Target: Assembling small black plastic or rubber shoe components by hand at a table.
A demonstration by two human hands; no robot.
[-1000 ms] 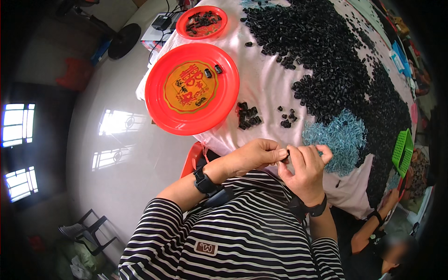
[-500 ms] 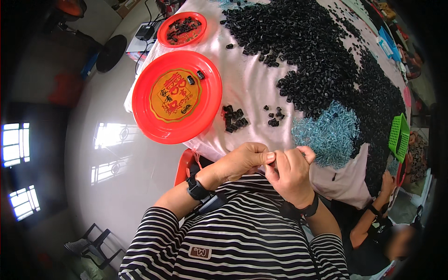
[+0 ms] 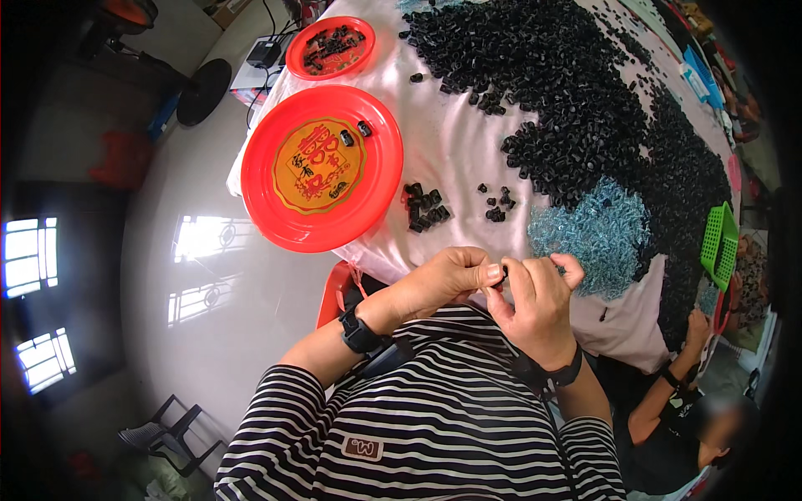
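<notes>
Just past the table's near edge, my left hand [image 3: 443,282] and my right hand [image 3: 535,305] meet, thumbs and fingers pinched together. Between the fingertips a small black plastic part [image 3: 501,277] shows, mostly covered. Beyond my hands lie two little groups on the pink cloth: larger black pieces [image 3: 426,209] and smaller black pieces [image 3: 499,203]. Right of them spreads a heap of small clear-blue parts [image 3: 589,242]. A big red plate [image 3: 259,188] on the left holds two finished-looking black pieces [image 3: 347,139] near its far right side.
A smaller red plate [image 3: 294,63] with black pieces stands behind the big one. A large heap of black parts [image 3: 535,83] covers the far table. A green basket [image 3: 718,242] sits at the right edge, near a co-worker's hand [image 3: 695,330]. A red stool [image 3: 336,294] is under the cloth's edge.
My fingertips have parted slightly, so the black part between them now shows more. The whole view has shifted a little; the plates and heaps stay as they were.
</notes>
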